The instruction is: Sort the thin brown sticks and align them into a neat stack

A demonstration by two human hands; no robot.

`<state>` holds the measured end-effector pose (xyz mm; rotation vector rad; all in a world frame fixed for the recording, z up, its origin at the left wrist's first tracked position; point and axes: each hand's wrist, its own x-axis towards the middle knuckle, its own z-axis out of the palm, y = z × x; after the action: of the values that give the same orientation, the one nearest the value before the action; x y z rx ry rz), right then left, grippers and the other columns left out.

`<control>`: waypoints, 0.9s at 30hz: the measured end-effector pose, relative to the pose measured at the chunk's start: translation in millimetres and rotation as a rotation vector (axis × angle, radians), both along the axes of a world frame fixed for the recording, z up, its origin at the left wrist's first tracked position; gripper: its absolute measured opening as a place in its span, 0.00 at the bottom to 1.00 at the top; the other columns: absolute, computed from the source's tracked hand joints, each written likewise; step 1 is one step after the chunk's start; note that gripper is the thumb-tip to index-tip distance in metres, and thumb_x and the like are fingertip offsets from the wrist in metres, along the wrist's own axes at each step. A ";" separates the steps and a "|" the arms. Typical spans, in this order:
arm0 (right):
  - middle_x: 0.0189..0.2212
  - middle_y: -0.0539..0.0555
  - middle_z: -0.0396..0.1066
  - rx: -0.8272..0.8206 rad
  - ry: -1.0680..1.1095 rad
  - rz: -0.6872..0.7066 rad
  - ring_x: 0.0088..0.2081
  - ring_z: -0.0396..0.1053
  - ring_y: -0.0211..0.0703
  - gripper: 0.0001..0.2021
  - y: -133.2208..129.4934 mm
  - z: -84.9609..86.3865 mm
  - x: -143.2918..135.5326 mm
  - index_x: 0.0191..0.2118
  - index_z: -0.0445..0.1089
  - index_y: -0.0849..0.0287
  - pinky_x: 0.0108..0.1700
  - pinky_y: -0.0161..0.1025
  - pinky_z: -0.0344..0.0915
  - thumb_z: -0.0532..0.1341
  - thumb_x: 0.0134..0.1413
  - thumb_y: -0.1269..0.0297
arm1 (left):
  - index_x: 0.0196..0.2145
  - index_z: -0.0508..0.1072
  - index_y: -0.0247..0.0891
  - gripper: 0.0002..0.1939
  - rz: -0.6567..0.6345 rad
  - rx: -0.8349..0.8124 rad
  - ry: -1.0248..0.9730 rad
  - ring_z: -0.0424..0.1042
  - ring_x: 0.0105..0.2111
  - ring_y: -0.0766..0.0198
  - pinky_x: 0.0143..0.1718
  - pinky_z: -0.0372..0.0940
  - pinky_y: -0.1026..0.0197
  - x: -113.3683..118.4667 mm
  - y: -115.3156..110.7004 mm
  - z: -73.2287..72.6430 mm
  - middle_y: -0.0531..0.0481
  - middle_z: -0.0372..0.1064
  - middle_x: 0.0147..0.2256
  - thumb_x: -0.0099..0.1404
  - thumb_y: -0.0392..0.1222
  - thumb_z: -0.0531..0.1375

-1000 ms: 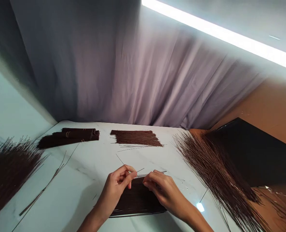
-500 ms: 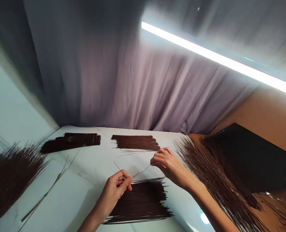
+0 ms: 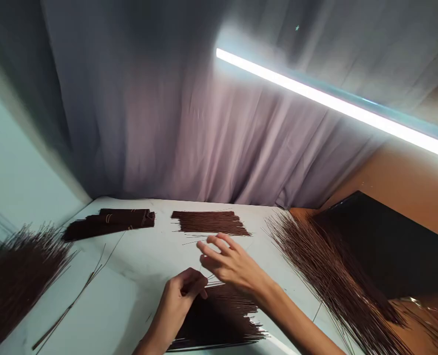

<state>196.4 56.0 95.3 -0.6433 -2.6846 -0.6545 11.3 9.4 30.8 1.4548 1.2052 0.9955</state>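
Observation:
My left hand [image 3: 185, 293] is closed in a pinch on thin dark brown sticks, above the near edge of a flat pile. Just up and to the right is my right hand [image 3: 226, 264], its outer fingers raised and apart. A faint thin strand runs from its fingertips down to the left hand's pinch; the thumb is mostly hidden. Under both hands lies a wide pile of brown sticks [image 3: 219, 320], laid side by side. Farther back is a smaller flat pile of the same sticks [image 3: 209, 222].
Tied dark bundles [image 3: 121, 222] lie at the back left. A few loose sticks [image 3: 73, 303] rest on the white table [image 3: 111, 296]. Large heaps of long sticks stand at left [image 3: 15, 281] and right [image 3: 333, 271], the right one beside a black panel [image 3: 385, 241]. A grey curtain [image 3: 160, 123] hangs behind.
My right hand has moved left, over toward my left hand, and its outer fingers have lifted apart. My left hand has turned slightly and stays pinched. The view has tilted up a little.

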 end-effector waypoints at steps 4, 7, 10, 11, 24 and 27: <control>0.52 0.51 0.74 -0.142 0.110 -0.167 0.55 0.65 0.51 0.07 -2.7 -26.3 25.2 0.44 0.74 0.53 0.62 0.52 0.56 0.64 0.62 0.72 | 0.32 0.76 0.39 0.16 -0.004 0.008 -0.019 0.76 0.30 0.57 0.37 0.66 0.61 1.0 4.8 -0.5 0.51 0.78 0.25 0.69 0.53 0.60; 0.44 0.50 0.76 -0.219 0.159 -0.216 0.55 0.65 0.50 0.10 -6.0 -43.5 28.3 0.43 0.72 0.54 0.62 0.51 0.54 0.63 0.60 0.77 | 0.31 0.76 0.39 0.16 -0.003 0.021 0.009 0.77 0.31 0.58 0.37 0.66 0.62 3.0 4.7 -3.4 0.51 0.77 0.26 0.70 0.53 0.60; 0.41 0.51 0.76 -0.255 0.179 -0.233 0.56 0.65 0.50 0.13 -6.2 -50.2 24.6 0.42 0.70 0.54 0.62 0.51 0.52 0.61 0.57 0.80 | 0.31 0.75 0.39 0.16 -0.006 0.025 0.039 0.77 0.30 0.58 0.37 0.66 0.62 3.6 3.4 -5.0 0.51 0.77 0.25 0.70 0.53 0.59; 0.40 0.51 0.76 -0.264 0.182 -0.239 0.56 0.65 0.50 0.13 -5.9 -50.2 23.7 0.41 0.70 0.54 0.61 0.51 0.52 0.61 0.57 0.81 | 0.31 0.75 0.39 0.17 -0.006 0.027 0.047 0.77 0.30 0.58 0.37 0.67 0.62 3.5 3.3 -5.3 0.51 0.77 0.25 0.70 0.53 0.59; 0.40 0.50 0.76 -0.297 0.232 -0.264 0.57 0.66 0.50 0.11 -3.9 -49.9 27.7 0.41 0.71 0.53 0.60 0.51 0.55 0.60 0.62 0.78 | 0.29 0.76 0.40 0.19 0.013 0.036 0.069 0.76 0.29 0.58 0.36 0.68 0.62 5.2 7.8 -10.3 0.51 0.76 0.24 0.69 0.56 0.59; 0.52 0.55 0.72 -0.300 0.390 -0.311 0.60 0.63 0.53 0.12 -21.7 -44.9 34.9 0.54 0.69 0.49 0.60 0.54 0.58 0.61 0.67 0.67 | 0.29 0.75 0.39 0.19 0.015 -0.001 0.063 0.71 0.20 0.63 0.31 0.67 0.62 1.4 8.1 -12.2 0.51 0.78 0.25 0.68 0.57 0.60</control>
<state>231.3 34.3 50.4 -1.1510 -2.3500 -0.1633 12.6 17.6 18.6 1.4878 1.2629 0.9649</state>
